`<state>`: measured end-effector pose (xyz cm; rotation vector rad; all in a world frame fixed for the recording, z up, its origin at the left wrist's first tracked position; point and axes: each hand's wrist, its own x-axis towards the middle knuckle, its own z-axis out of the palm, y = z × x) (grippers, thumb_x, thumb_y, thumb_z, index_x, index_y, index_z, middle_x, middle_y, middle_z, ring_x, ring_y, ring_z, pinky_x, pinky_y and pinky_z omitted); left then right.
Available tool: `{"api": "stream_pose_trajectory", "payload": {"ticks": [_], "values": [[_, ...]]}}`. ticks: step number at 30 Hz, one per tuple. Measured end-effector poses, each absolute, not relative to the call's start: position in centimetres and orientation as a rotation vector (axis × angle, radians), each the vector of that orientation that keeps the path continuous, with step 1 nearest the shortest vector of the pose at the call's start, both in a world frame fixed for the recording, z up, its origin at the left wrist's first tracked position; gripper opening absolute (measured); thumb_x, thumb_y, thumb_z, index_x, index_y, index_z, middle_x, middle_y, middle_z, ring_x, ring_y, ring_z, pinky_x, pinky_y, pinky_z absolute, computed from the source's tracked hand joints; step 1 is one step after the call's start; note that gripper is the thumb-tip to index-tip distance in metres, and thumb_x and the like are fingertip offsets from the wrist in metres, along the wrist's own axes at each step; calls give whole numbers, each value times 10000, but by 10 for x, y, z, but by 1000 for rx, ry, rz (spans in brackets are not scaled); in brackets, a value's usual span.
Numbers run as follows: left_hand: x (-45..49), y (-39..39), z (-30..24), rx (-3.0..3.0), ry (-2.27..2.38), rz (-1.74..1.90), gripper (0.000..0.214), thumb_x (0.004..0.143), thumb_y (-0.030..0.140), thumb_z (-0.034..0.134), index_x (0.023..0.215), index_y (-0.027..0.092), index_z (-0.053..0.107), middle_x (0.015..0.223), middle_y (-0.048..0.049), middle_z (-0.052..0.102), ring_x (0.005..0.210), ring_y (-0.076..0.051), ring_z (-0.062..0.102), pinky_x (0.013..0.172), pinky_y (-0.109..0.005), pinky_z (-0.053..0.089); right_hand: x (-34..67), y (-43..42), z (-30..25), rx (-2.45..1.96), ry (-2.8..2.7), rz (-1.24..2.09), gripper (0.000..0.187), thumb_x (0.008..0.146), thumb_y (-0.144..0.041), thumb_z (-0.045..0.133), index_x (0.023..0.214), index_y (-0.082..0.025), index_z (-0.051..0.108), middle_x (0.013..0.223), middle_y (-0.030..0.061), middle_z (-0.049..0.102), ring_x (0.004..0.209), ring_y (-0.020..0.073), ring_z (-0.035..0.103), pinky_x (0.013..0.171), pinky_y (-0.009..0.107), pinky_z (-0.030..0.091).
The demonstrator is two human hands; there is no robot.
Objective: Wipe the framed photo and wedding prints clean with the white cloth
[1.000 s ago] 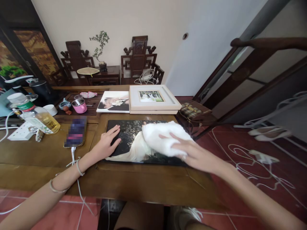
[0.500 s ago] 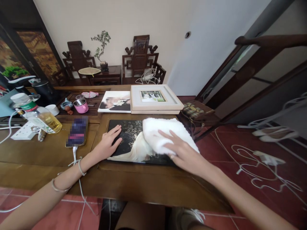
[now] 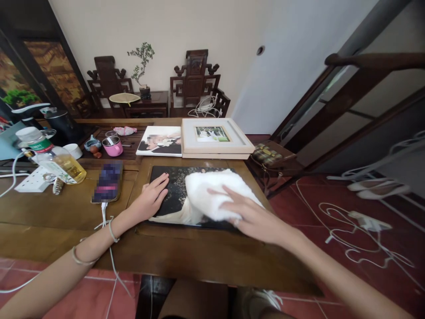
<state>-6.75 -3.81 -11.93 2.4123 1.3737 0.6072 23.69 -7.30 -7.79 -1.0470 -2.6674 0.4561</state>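
Observation:
A dark, frameless photo print [image 3: 174,190] lies flat on the wooden table [image 3: 66,212] in front of me. My left hand [image 3: 151,199] rests flat on its left edge, fingers stretched out. My right hand [image 3: 247,215] presses a white cloth [image 3: 212,192] onto the right half of the print, fingers spread over the cloth. The cloth hides much of the picture.
Behind the print lie a second photo [image 3: 161,141] and a white framed picture [image 3: 214,137]. A phone [image 3: 106,188] on a white cable, an oil bottle [image 3: 55,161], a power strip [image 3: 31,180] and a pink cup [image 3: 112,147] sit at the left. Cables trail over the red tile floor at the right.
My right hand has slid the white cloth leftward across the print. My left hand has stayed on the left edge.

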Motion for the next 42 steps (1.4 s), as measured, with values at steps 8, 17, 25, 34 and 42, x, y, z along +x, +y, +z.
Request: {"api": "stream_pose_trajectory", "payload": {"ticks": [8, 17, 25, 34, 42], "values": [[-68, -38, -120, 2387, 1393, 589, 432, 975, 252, 289, 1381, 170, 413, 1504, -111, 346, 1408, -200, 283, 1113, -454, 276, 217, 12, -87, -1147, -2558, 262, 332, 740, -71, 399, 953, -202, 617, 1034, 78, 705, 1190, 304, 541, 1067, 573, 289], [-67, -40, -120, 2383, 1409, 611, 422, 970, 255, 303, 1366, 181, 430, 1495, -109, 364, 1400, -206, 302, 1113, -459, 284, 216, -98, -80, -895, -2778, 347, 415, 592, 8, 419, 878, -176, 657, 1452, 113, 427, 1397, 297, 236, 1129, 592, 168], [-68, -39, -123, 2386, 1397, 627, 429, 977, 263, 288, 1375, 169, 417, 1499, -106, 357, 1405, -194, 288, 1119, -448, 271, 214, -120, -55, -789, -2926, 564, 445, 565, 5, 438, 876, -213, 672, 1425, 70, 467, 1369, 253, 315, 1138, 497, 229], [-68, -39, -121, 2402, 1386, 611, 422, 974, 246, 288, 1367, 174, 427, 1488, -115, 375, 1402, -202, 297, 1105, -453, 295, 199, -9, -80, -1056, -2669, 263, 371, 773, -56, 411, 1031, -194, 639, 1230, 115, 638, 1329, 304, 390, 1057, 567, 313], [-68, -40, -122, 2396, 1400, 634, 422, 970, 243, 293, 1364, 179, 430, 1487, -113, 376, 1396, -208, 311, 1103, -457, 303, 184, -41, -80, -1030, -2738, 241, 425, 698, -2, 438, 1043, -152, 637, 1376, 177, 509, 1363, 317, 324, 1090, 595, 242]]}}
